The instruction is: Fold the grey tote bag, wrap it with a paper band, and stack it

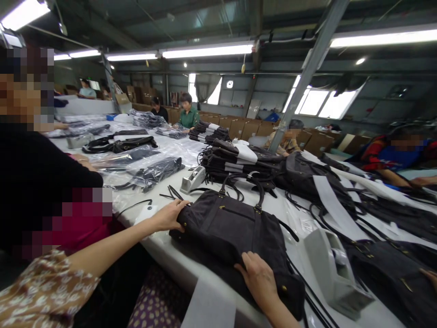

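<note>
"What are your hands on?"

"A dark grey handbag (pixel 235 232), lying flat on the white surface (pixel 167 253), directly between my hands. My left hand (pixel 170 215) grips its left end, fingers over the top and thumb below. My right hand (pixel 257 275) lies partly curled on the side nearest me, toward the right end; I cannot tell whether it pinches the fabric."

"Is anything inside?"

"I cannot tell; the handbag's inside is hidden. Beyond my left hand, clear plastic sleeves (pixel 164 171) hold dark bags. Well beyond both hands stand cardboard boxes (pixel 251 130), their contents not showing."

"Which way does it point?"

"Its two handles (pixel 261 196) reach away from me, past both hands, and its base faces me. The long axis runs from my left hand across to the right, slanting so that the right end comes closer to me. A short zip (pixel 235 214) on the upward panel runs roughly the same way."

"What else is near your hands?"

"A grey tape dispenser (pixel 193 180) sits just beyond my left hand, and a second dispenser (pixel 332 273) to the right of my right hand. Past the handles is a stack of dark bags (pixel 232 159) with white paper strips (pixel 246 152). Farther right, a co-worker's hand (pixel 429 277) is at another dark bag (pixel 382 264)."
</note>
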Action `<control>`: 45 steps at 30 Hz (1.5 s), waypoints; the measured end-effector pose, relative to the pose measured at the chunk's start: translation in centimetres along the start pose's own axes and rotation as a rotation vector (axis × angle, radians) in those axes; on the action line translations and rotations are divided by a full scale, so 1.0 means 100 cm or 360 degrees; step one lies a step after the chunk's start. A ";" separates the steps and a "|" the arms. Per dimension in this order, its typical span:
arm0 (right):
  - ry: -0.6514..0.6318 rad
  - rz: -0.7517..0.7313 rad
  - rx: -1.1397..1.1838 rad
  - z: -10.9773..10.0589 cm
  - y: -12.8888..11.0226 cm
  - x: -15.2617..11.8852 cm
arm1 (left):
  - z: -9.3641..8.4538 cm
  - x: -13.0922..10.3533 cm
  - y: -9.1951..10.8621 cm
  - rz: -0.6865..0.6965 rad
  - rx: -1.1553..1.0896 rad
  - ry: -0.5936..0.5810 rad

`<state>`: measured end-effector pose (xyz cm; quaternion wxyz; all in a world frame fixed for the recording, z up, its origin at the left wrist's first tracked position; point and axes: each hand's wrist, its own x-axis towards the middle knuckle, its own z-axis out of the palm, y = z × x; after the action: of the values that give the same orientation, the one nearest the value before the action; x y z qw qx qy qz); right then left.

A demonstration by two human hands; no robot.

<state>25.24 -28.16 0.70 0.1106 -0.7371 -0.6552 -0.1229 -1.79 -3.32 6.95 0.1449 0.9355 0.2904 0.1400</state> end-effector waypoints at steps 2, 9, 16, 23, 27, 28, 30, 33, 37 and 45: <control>0.0003 -0.0010 0.0006 0.000 0.000 0.000 | 0.012 -0.009 -0.007 -0.0065 -0.0158 -0.0018; -0.0002 -0.0053 -0.0030 -0.002 0.000 -0.001 | 0.043 -0.033 -0.011 -0.0226 -0.0181 0.0056; -0.0201 0.0035 -0.0047 -0.014 -0.010 0.002 | 0.007 -0.010 0.039 0.0472 0.0436 -0.0083; -0.0810 0.0027 0.0308 -0.071 0.033 0.005 | 0.029 0.031 0.055 0.0829 0.0531 -0.0598; -0.1061 0.0096 0.0315 -0.095 0.063 -0.005 | 0.024 0.039 0.051 0.0893 0.0485 -0.0691; -0.1056 0.0083 0.0304 -0.097 0.066 -0.006 | 0.023 0.039 0.051 0.0887 0.0483 -0.0706; -0.1011 0.0055 0.0262 -0.098 0.067 -0.007 | 0.021 0.038 0.052 0.0852 0.0456 -0.0727; -0.0914 0.0087 0.0110 -0.091 0.063 -0.008 | 0.024 0.037 0.049 0.0774 0.0417 -0.0722; -0.0795 0.0261 -0.0028 -0.069 0.056 -0.021 | 0.041 0.024 0.041 0.0747 0.0515 -0.0643; -0.0620 0.0416 -0.0010 -0.035 0.053 -0.045 | 0.077 -0.017 0.036 0.0673 0.0870 -0.0305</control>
<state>29.90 -34.15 2.49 -0.0052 -0.8258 -0.5629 0.0349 1.36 -8.61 0.85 -0.1163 0.9879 0.1023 -0.0042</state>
